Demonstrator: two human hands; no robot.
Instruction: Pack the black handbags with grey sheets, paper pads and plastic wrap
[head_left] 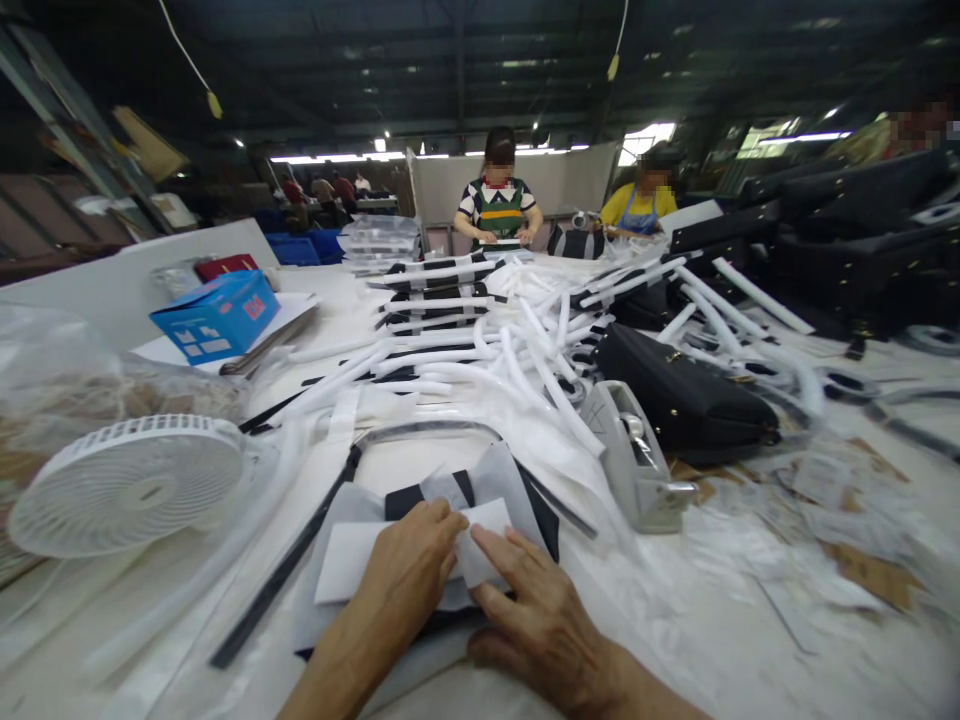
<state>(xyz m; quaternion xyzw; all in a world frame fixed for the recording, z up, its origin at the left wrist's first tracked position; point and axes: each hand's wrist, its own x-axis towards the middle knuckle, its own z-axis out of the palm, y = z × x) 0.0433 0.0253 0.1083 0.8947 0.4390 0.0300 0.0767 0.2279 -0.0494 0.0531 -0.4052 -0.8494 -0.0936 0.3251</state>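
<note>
In front of me lies a dark bag (543, 510), partly covered by thin grey tissue paper (319, 628). Its dark strap (274, 585) loops around the far side and trails down to the left. A stiff white paper (349, 560) spans the bag. My left hand (411, 565) has its fingers curled and pinched on the paper near the middle. My right hand (536, 605) rests on the white paper's right part with fingers stretched and apart. The fingertips of both hands are close together. The bag's near side is mostly hidden under my hands and the paper.
A white fan (135, 485) and a blue box (217, 315) stand left. Ahead lie many white wrapped straps (450, 372). On the right are a tape dispenser (634, 455), a black bag (682, 395) and scattered packets (787, 540). A co-worker (499, 205) works across the table.
</note>
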